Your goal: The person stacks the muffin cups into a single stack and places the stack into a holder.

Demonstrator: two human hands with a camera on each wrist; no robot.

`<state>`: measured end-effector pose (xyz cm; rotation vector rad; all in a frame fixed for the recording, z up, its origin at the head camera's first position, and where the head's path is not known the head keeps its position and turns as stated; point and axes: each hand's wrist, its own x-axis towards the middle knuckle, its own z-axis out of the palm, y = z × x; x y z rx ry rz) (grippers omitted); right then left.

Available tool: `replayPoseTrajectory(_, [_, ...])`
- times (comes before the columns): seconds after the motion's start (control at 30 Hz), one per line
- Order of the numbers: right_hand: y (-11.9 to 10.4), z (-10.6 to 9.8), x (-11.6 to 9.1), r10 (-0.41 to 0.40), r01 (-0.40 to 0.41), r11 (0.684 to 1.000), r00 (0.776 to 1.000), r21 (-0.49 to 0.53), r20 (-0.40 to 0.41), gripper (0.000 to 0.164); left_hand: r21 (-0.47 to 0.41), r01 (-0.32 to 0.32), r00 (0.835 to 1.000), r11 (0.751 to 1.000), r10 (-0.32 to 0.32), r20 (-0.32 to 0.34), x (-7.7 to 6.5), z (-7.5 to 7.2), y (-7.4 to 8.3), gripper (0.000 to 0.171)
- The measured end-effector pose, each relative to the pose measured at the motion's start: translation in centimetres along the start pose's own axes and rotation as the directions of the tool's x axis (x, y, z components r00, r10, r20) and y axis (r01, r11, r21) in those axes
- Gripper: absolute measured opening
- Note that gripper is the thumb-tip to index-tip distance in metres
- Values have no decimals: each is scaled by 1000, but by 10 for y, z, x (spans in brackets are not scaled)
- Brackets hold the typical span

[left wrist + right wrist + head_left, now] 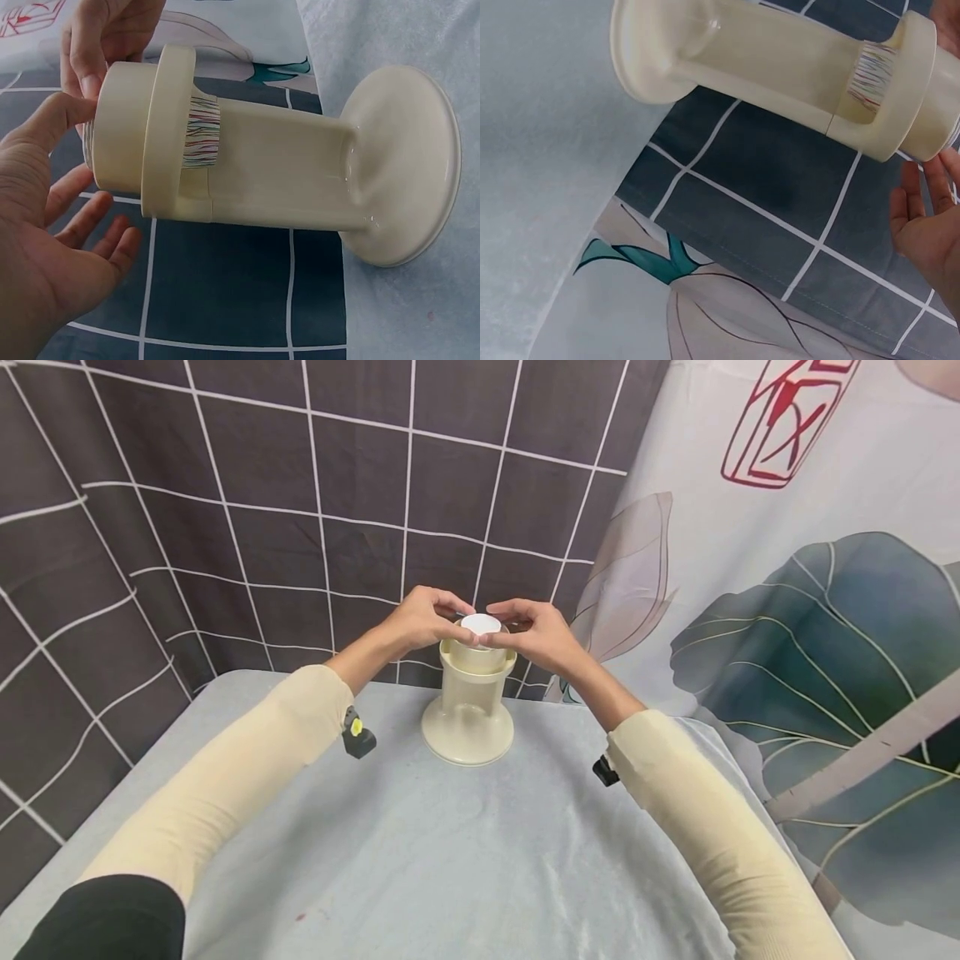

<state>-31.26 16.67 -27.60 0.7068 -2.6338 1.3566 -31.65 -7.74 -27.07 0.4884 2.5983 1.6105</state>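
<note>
A cream-coloured stand (pixel 471 710) with a wide round foot, a column and a cup-like top stands upright on the table. In its top sits a white round piece (pixel 481 624); its kind is unclear. My left hand (pixel 423 620) holds the piece's left edge between thumb and fingers, and my right hand (pixel 536 631) holds the right edge the same way. Thin layers with multicoloured lines (pixel 202 133) show through a gap below the collar in the left wrist view. Only part of my right hand (pixel 934 225) shows in the right wrist view.
The table (pixel 420 860) has a pale grey-blue cloth, and the stand is near its far edge. Dark gridded fabric (pixel 360 510) hangs behind. A leaf-patterned curtain (pixel 817 635) is at the right. Small black devices (pixel 358 739) are worn at the wrists.
</note>
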Motion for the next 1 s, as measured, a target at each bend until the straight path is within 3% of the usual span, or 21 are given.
replayPoseTrajectory(0.3, [2,-2,-2,5,-6,999,1000,-43,-19,56,-41,5,1000,999,-4,29,1,-6,-4,58])
replayPoseTrajectory(0.53, [6,-7,-5,12,-15,998,999,-60,-45,53,-66,-36,999,997,37,13,-7,-9,-9,60])
replayPoseTrajectory(0.7, [14,-11,-12,13,-17,998,997,-56,-72,50,60,-65,998,996,65,11,-18,-9,-20,74])
replayPoseTrajectory(0.87, [24,-16,-24,16,-27,995,994,-96,-110,46,254,-84,996,964,82,15,-30,-10,-37,100])
replayPoseTrajectory(1.0, [32,-20,-37,49,-64,988,992,-137,-114,49,310,-56,998,949,67,-22,-38,-11,-50,116])
